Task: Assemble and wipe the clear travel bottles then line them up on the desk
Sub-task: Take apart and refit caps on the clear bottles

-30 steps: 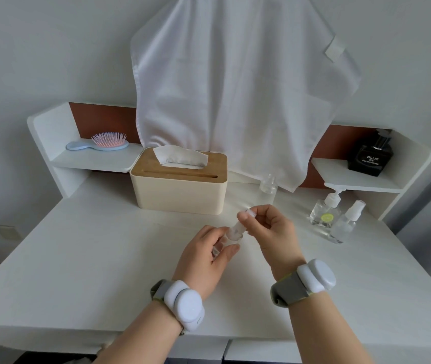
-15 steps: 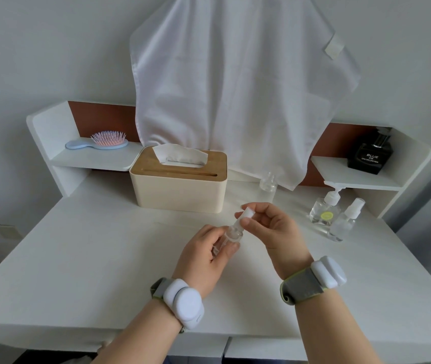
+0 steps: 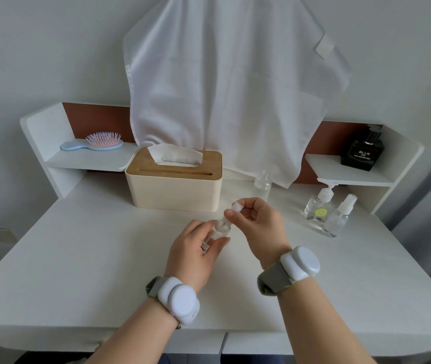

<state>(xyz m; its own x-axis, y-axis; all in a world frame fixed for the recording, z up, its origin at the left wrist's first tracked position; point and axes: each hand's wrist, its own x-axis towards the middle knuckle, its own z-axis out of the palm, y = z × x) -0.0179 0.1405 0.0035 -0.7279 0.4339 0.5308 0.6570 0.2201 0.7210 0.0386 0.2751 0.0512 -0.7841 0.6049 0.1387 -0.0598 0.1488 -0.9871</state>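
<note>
My left hand (image 3: 198, 250) grips a small clear travel bottle (image 3: 219, 229) tilted above the middle of the white desk (image 3: 83, 258). At the bottle's neck, my right hand (image 3: 256, 224) pinches its white cap (image 3: 236, 207) between thumb and fingers. A capless clear bottle (image 3: 262, 183) stands behind my hands by the hanging cloth. At the right stand a clear pump bottle (image 3: 319, 208) with a yellow-green sticker and a clear spray bottle (image 3: 340, 218), side by side.
A cream tissue box (image 3: 173, 185) with a wooden lid stands behind my left hand. A white cloth (image 3: 230, 88) hangs on the wall. A hairbrush (image 3: 93, 143) lies on the left shelf, a black perfume bottle (image 3: 361, 153) on the right shelf.
My right hand has turned at the cap, its wrist rolling and shifting slightly right. My left hand keeps the bottle in nearly the same place.
</note>
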